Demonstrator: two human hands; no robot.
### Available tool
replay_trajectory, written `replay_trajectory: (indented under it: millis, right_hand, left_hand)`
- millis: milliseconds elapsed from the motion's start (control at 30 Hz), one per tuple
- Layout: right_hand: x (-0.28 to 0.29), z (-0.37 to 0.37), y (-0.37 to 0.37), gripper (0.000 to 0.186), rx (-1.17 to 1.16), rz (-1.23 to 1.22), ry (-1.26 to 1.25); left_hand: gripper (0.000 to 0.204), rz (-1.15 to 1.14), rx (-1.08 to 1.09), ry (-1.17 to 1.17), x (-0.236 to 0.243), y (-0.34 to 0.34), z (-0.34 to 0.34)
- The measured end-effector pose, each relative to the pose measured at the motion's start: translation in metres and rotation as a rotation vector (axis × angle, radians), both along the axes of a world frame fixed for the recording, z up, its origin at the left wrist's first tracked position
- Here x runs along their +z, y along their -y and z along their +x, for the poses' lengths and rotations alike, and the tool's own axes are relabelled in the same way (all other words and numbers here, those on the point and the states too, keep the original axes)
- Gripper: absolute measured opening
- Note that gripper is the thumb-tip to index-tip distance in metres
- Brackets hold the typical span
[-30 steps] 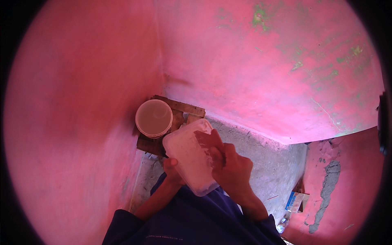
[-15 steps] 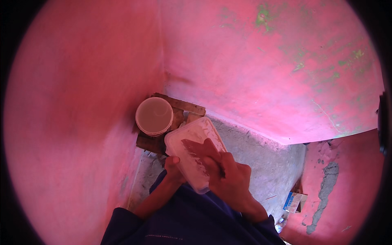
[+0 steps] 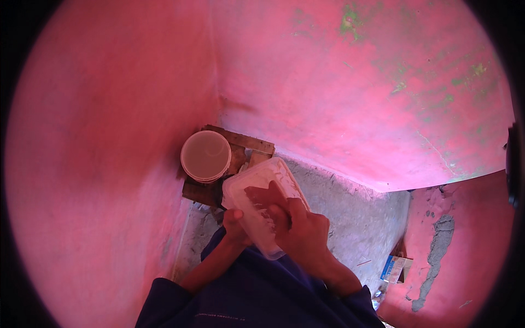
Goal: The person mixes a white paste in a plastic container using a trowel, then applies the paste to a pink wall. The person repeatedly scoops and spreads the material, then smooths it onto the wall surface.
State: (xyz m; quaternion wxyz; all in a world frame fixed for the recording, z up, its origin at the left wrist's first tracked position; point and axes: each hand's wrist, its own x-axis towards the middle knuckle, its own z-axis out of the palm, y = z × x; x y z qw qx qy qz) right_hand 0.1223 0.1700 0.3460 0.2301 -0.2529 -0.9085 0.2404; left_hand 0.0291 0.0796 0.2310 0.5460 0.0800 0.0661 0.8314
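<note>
My left hand [image 3: 235, 228] grips the near left edge of a rectangular translucent plastic tub [image 3: 299, 192], with its thumb over the rim. The tub is tilted in front of my body. Inside it lies a pale, smooth paste [image 3: 252, 179], with smears along the right wall. My right hand [image 3: 307, 234] reaches over the tub, fingers closed around a flat putty spreader [image 3: 267, 195] that looks reddish in this light. Its blade rests against or just above the paste; I cannot tell which. My right fingers hide the spreader's near end.
A round bucket [image 3: 205, 157] of greyish contents stands on a wooden pallet [image 3: 240, 138] in the corner. Pink walls [image 3: 306, 98] rise left and ahead, with green patches. Grey concrete floor [image 3: 361, 218] lies to the right, where a small blue-and-white box [image 3: 395, 269] sits by the wall.
My right hand has shifted slightly left and up over the tub, and its grip on the spreader has turned a little. My left hand and the tub have hardly moved.
</note>
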Motion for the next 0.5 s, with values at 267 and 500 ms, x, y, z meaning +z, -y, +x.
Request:
replay_trajectory:
  millis: [267,500]
  right_hand:
    - [0.009,0.008,-0.018,0.015,-0.081,-0.014,-0.009]
    - [0.010,0.006,-0.006,0.012,-0.071,-0.093,-0.048]
  left_hand:
    - [0.088,0.023,-0.030,0.072,0.009,-0.001,0.000]
    - [0.084,0.023,0.001,0.092,0.005,0.001,0.001]
